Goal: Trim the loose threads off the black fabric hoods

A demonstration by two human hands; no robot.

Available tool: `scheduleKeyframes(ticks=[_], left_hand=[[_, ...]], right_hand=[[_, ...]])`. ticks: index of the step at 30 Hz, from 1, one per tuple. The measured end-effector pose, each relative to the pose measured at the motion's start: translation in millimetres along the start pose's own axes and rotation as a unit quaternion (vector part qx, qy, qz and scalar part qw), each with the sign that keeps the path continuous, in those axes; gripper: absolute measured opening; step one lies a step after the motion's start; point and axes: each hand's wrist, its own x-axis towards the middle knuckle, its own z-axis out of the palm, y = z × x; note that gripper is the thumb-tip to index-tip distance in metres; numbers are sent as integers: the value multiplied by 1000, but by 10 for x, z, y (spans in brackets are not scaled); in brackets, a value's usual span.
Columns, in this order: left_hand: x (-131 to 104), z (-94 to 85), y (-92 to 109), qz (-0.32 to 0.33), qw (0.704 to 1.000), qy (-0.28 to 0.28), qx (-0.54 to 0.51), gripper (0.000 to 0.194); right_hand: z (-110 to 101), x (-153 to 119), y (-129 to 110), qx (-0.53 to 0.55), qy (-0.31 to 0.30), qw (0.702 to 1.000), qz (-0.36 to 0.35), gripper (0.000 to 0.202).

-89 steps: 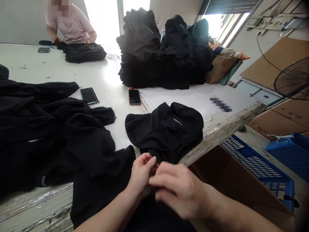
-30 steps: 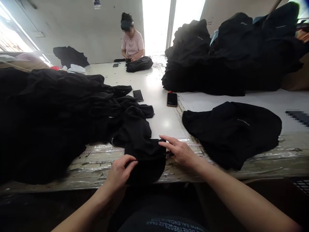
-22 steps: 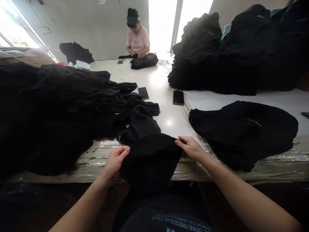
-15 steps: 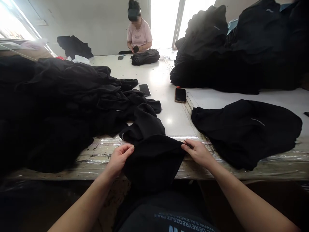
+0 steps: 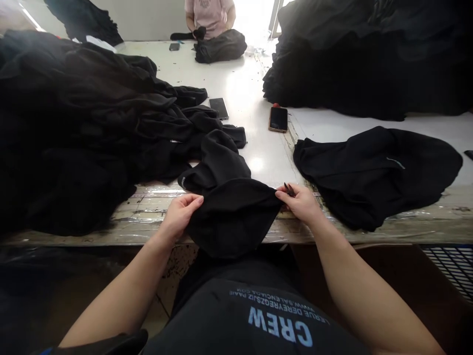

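Observation:
A black fabric garment (image 5: 232, 217) is stretched between my hands at the table's front edge, its lower part hanging over the edge. My left hand (image 5: 180, 213) pinches its left side between thumb and fingers. On the other side, my right hand (image 5: 301, 203) pinches the right corner. Dark thread snips (image 5: 289, 189) stick up from the right hand's fingers, their tips pointing away from me; the rest is hidden in the hand. The garment's far part lies bunched on the table, with small white lettering at its left edge.
A heap of black garments (image 5: 81, 138) covers the left side. One black garment (image 5: 369, 167) lies at right, before a tall black stack (image 5: 351, 69). Two phones (image 5: 219, 108) (image 5: 278, 119) rest mid-table. Across the table (image 5: 251, 84), a person in pink (image 5: 210, 19) handles dark cloth.
The view has tilted down, so everything sits higher in the picture. Both hands keep their pinch on the garment, whose hanging part now looks rounder. The snips' tips show more clearly.

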Motion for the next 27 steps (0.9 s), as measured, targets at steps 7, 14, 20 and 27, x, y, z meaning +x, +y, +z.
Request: scheduleKeyframes(ticks=[7, 14, 20, 27], left_hand=[[22, 20, -41, 15, 1000, 8, -2, 35], [-467, -110, -42, 161, 957, 164, 177, 27], [-972, -115, -437, -117, 985, -38, 121, 32], [-881, 448, -594, -181, 978, -90, 49, 33]], right_hand=[[13, -5, 17, -12, 21, 1000, -15, 27], [34, -44, 37, -50, 44, 997, -35, 19], [42, -186, -57, -67, 139, 987, -32, 26], [189, -656, -455, -96, 31, 981, -163, 37]])
